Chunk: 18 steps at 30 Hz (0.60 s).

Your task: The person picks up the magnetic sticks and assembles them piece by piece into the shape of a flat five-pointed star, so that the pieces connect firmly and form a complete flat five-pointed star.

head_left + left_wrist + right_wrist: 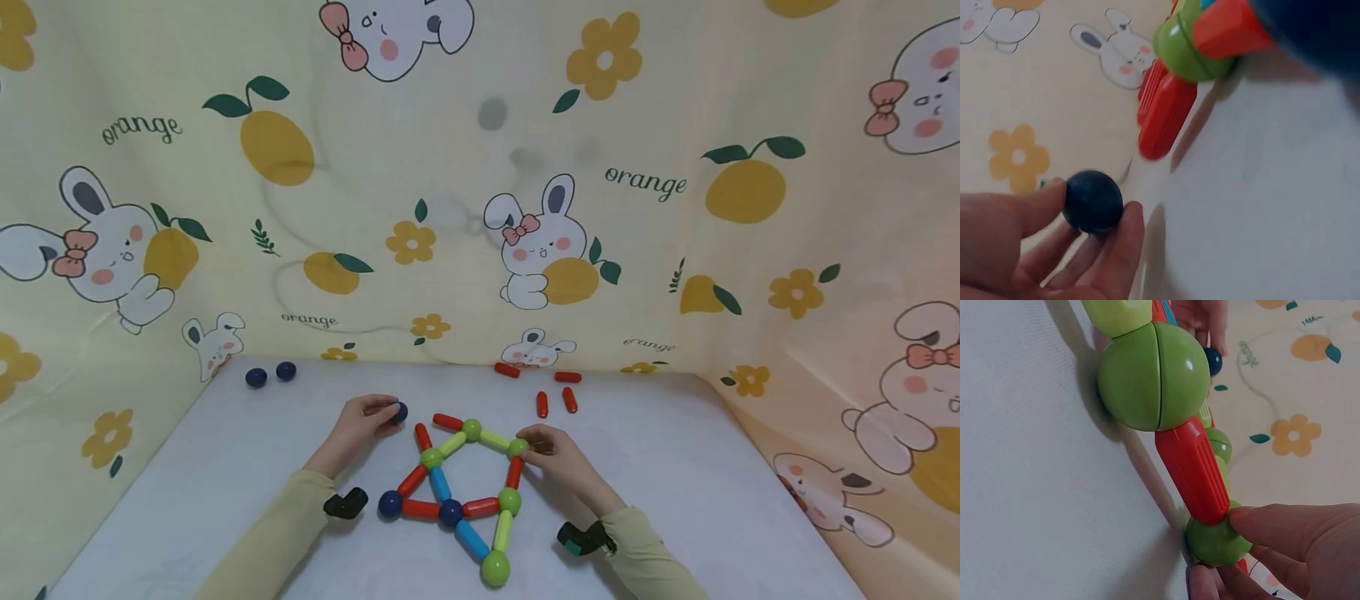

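My left hand [358, 428] pinches a dark blue ball [1093, 201] between thumb and fingers, left of the joined frame of balls and rods. At the frame's upper right corner, my right hand [564, 463] grips a green ball [1215, 542] with the thumb on one side and fingertips beneath. A red rod [1192, 472] runs from that ball to another green ball [1152, 376]. Two red rods with free ends stick out at the upper left, one of them [423, 436] close to the held blue ball. Dark blue balls [451, 513] sit at the frame's lower left and centre.
Two loose dark blue balls [256, 378] lie at the back left of the white table [645, 433]. Several loose red rods [542, 404] are scattered at the back, right of centre. A patterned cloth [450, 167] hangs behind and along both sides.
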Available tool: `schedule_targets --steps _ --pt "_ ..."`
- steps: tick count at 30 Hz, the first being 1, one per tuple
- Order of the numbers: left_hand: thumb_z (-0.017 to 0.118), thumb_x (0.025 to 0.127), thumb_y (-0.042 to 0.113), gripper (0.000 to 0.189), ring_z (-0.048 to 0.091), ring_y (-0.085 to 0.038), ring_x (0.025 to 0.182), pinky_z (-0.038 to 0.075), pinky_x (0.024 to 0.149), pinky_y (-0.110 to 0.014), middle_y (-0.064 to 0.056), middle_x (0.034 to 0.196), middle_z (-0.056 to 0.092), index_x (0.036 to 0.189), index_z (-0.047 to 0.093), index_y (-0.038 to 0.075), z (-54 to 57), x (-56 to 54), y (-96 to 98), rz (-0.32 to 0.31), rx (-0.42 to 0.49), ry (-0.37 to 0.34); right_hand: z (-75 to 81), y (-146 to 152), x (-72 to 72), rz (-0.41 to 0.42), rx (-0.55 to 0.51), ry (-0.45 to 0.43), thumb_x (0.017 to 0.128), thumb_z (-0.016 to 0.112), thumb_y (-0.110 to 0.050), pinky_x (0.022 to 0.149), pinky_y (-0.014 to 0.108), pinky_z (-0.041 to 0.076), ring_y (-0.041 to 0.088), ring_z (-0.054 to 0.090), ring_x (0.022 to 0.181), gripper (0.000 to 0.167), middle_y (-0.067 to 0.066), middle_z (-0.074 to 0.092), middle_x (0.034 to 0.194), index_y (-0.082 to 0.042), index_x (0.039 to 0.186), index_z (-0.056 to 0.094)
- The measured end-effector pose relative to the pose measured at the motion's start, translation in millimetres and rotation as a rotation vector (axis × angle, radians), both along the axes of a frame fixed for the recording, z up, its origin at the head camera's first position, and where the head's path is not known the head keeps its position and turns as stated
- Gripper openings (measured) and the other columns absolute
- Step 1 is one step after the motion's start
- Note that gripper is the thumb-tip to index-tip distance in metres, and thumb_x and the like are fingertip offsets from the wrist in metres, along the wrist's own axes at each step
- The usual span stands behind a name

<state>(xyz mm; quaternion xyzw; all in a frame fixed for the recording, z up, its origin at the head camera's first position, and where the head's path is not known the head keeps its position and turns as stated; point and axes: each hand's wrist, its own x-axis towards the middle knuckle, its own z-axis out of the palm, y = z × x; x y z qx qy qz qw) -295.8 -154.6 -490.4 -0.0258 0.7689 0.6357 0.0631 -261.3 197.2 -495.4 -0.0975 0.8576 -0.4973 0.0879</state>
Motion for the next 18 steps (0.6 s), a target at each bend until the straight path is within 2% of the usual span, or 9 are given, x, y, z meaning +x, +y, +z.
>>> schedule_targets --steps 3,6,12,18 --pt "0.059 0.095 0.013 0.036 0.064 -0.027 0.097 0.055 0.080 -0.035 -0.023 0.117 0.059 0.126 0.055 -0.005 -1.3 -2.2 10.3 -0.002 0.058 -0.047 0.5 -0.2 0.8 -0.007 0.001 -0.003 0.090 0.068 -0.015 0.091 0.043 0.049 0.021 0.059 0.099 0.030 0.003 0.063 0.110 -0.006 0.118 0.062" --pt "0.059 0.096 0.013 0.036 0.065 -0.026 0.094 0.056 0.077 -0.035 -0.023 0.117 0.059 0.127 0.054 -0.004 -0.9 -3.8 18.5 0.010 0.061 -0.086 0.5 -0.3 0.0 -0.006 0.008 -0.004 0.090 0.067 -0.015 0.091 0.043 0.048 0.021 0.058 0.099 0.030 0.003 0.063 0.110 -0.006 0.119 0.062" --pt "0.058 0.097 0.017 0.037 0.067 -0.025 0.086 0.057 0.074 -0.036 -0.023 0.115 0.059 0.128 0.054 -0.002 2.6 -6.3 29.5 0.026 0.038 -0.133 1.9 0.0 0.4 -0.001 0.013 -0.006 0.090 0.067 -0.015 0.091 0.043 0.048 0.021 0.058 0.099 0.030 0.002 0.063 0.110 -0.006 0.119 0.062" --pt "0.057 0.098 0.018 0.036 0.065 -0.026 0.085 0.057 0.074 -0.036 -0.023 0.114 0.058 0.128 0.053 -0.001 4.4 -8.4 34.1 0.022 0.016 -0.177 1.0 1.0 0.7 0.007 0.005 -0.004 0.090 0.067 -0.017 0.091 0.043 0.048 0.021 0.058 0.100 0.032 0.003 0.063 0.111 -0.006 0.120 0.061"
